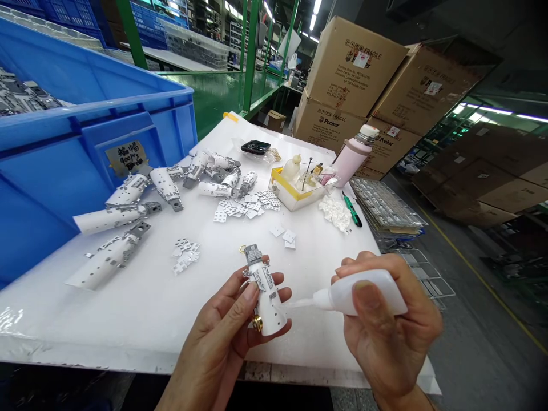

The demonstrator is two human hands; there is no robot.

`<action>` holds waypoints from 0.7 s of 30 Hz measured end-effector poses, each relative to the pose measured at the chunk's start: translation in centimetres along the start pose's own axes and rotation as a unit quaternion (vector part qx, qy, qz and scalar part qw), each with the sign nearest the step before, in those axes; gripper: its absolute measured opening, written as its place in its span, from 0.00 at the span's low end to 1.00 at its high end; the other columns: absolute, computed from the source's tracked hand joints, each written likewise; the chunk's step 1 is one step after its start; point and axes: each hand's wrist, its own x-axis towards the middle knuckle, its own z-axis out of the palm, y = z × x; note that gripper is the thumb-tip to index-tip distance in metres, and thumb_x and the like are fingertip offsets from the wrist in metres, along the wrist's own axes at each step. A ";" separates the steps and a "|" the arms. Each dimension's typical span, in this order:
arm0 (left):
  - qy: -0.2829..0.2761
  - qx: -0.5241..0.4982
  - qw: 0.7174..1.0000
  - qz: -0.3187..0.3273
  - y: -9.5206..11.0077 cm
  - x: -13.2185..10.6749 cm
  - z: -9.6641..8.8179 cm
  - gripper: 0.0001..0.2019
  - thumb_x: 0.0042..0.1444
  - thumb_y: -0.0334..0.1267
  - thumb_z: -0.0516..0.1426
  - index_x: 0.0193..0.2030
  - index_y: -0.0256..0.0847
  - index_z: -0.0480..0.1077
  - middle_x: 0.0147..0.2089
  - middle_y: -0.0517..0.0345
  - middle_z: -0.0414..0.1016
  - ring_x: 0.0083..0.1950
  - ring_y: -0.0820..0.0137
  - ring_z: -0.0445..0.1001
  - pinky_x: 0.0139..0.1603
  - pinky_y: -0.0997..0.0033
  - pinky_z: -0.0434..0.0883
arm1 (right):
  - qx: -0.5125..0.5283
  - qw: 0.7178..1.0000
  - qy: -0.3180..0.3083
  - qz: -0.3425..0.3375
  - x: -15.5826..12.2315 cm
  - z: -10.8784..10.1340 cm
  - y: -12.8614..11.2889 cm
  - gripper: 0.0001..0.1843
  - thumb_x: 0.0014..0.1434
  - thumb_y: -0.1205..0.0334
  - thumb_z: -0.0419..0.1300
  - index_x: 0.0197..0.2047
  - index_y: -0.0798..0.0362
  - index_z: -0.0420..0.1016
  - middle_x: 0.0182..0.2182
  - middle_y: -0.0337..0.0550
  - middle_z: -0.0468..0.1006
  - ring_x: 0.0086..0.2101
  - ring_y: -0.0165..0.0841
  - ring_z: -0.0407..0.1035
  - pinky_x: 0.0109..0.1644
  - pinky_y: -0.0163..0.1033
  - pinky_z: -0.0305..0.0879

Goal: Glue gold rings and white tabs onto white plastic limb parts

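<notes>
My left hand [226, 319] is closed around a small white and grey model spacecraft module [268, 297], its grey end pointing away and gold bits showing at its side and top. In my right hand [389, 337] is a white squeeze glue bottle [372, 294], tipped sideways with the thumb on its body. The bottle's thin nozzle points left and reaches the module's lower right side; whether it touches is hard to tell. Beyond my hands lie small white square plates [246, 206] in a pile, with smaller groups nearby. Several similar white modules [128, 217] lie at the left.
A big blue crate [141, 125] stands at the left. Toward the back right are a yellow-edged clear box [295, 197] of small bottles and tools, a pink flask [351, 160], crumpled tissue [335, 213] and a green cutter [351, 209]. Cardboard boxes [355, 68] are stacked behind.
</notes>
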 end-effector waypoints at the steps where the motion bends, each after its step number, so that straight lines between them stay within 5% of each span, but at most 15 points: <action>1: -0.001 0.001 1.000 -0.001 0.0 0.0 0.0 0.17 0.61 0.42 0.57 0.56 0.42 0.69 0.55 0.49 0.77 0.56 0.56 0.74 0.41 0.65 0.79 | -0.004 1.000 -0.002 -0.013 0.0 0.0 0.1 0.04 0.61 0.62 0.59 0.37 0.49 0.77 0.29 0.43 0.70 0.32 0.36 0.65 0.29 0.40 0.63; 14: -0.004 -0.007 1.000 -0.015 0.5 -0.3 0.3 0.16 0.62 0.39 0.56 0.56 0.42 0.69 0.55 0.50 0.77 0.56 0.55 0.74 0.42 0.64 0.80 | 0.001 0.999 0.031 -0.034 -0.5 -0.5 -0.5 0.06 0.61 0.60 0.60 0.34 0.53 0.76 0.24 0.40 0.66 0.29 0.33 0.64 0.30 0.40 0.65; 21: -0.004 -0.009 1.000 -0.012 0.4 -0.3 0.2 0.16 0.61 0.38 0.56 0.56 0.42 0.69 0.55 0.50 0.77 0.56 0.54 0.74 0.41 0.65 0.80 | -0.037 0.998 0.021 -0.046 -0.7 -0.5 -0.3 0.06 0.60 0.60 0.61 0.34 0.53 0.76 0.24 0.41 0.73 0.28 0.33 0.65 0.33 0.43 0.66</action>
